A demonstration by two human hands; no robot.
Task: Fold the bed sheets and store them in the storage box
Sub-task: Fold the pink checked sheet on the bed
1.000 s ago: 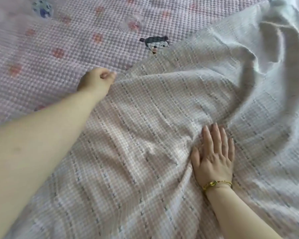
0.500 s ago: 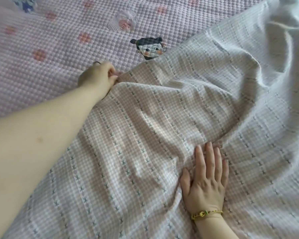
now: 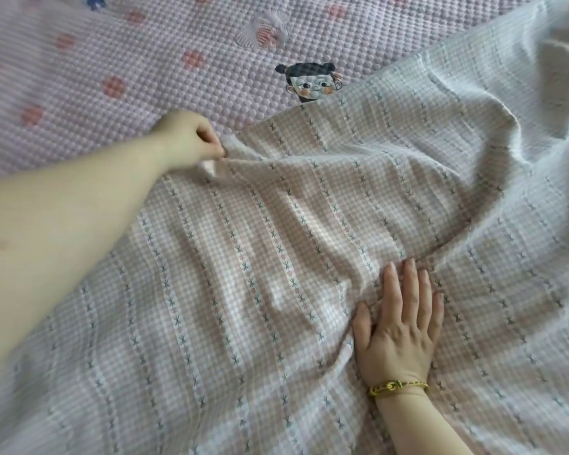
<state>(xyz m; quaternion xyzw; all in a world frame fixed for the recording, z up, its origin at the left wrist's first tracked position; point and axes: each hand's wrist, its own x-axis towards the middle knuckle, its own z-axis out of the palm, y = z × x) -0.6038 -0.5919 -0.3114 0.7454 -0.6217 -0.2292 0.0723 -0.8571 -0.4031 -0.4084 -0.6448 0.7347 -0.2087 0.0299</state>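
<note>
The sheet [image 3: 309, 257] lies spread over the bed in front of you, and it fills the near and right parts of the view. Its free edge runs on a slant from the far left up toward the far right, and the loose bulk billows up at the right. No storage box is in view.

Your left hand [image 3: 188, 139] is the farther one, stretched out to the sheet's edge, where thumb and fingers pinch a small turned-up bit of the cloth. Your right hand [image 3: 398, 326] is nearer to you and lies flat on the sheet, fingers straight and together, pressing where several creases gather. The stretch of cloth between your hands is what the coming move likely turns on. It runs from the pinned spot away and to the left, so pulling the pinched edge away from the flat hand should flatten it.

The sheet is a pale pink and white check with lines of small dark crosses. It is soft, rumpled and not yet folded. Beyond its edge shows the quilted bed cover [image 3: 145, 60], with pink dots and a cartoon face [image 3: 311, 82]. A gold bracelet [image 3: 398, 385] sits on your right wrist.
</note>
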